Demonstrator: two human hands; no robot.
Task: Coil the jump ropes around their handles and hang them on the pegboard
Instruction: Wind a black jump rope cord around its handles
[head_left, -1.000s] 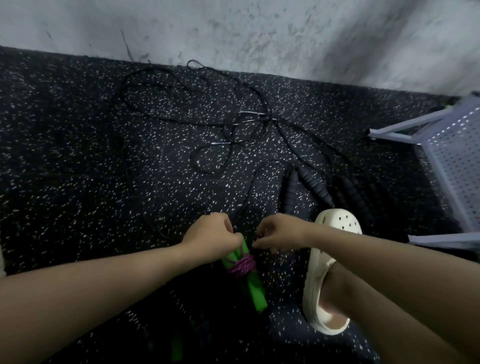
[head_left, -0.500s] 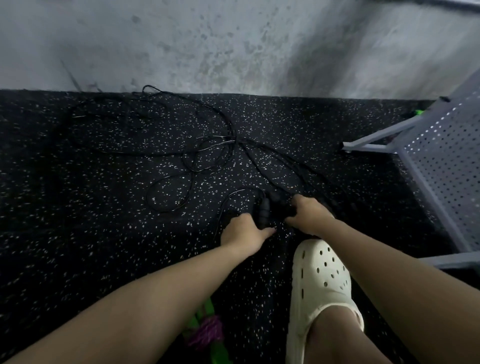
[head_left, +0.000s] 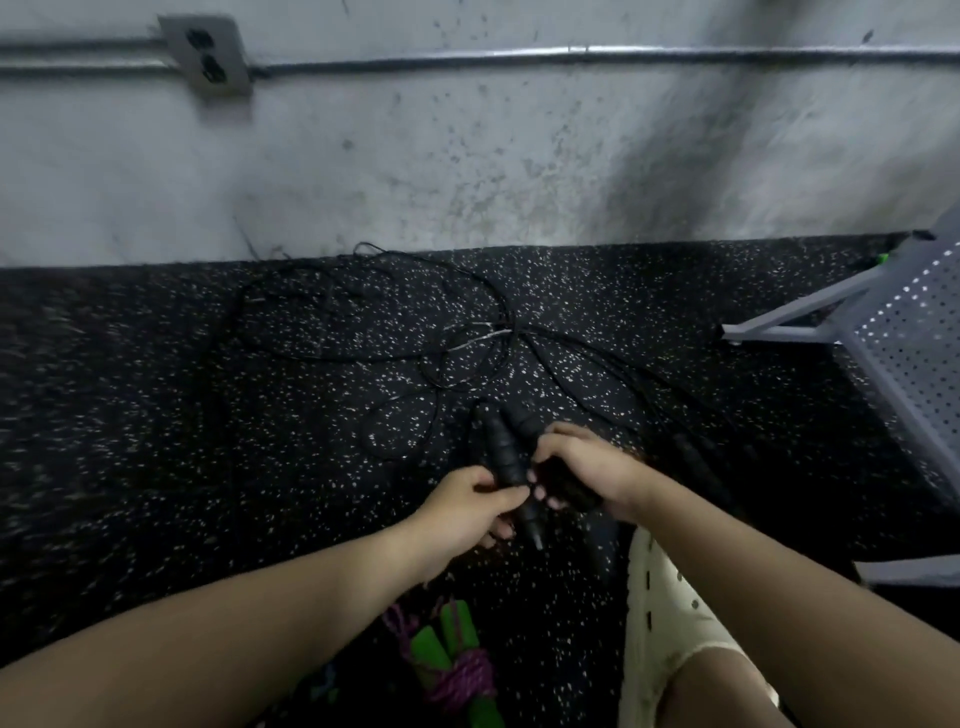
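Note:
Two black jump-rope handles are lifted just above the speckled floor. My left hand grips the lower part of one black handle. My right hand holds the second black handle beside it, its lower end hidden in the palm. Their thin black ropes lie tangled in loops on the floor toward the wall. A green-handled rope, wound with purple cord, lies on the floor below my left forearm. The grey pegboard stands at the right edge.
A further black handle lies on the floor right of my right hand. My foot in a white clog is planted at the bottom right. A grey concrete wall with a power outlet and conduit runs along the back.
Both hands left the green-handled coil on the floor, reached forward to the black handles and now hold them off the floor. The view tilted up toward the wall.

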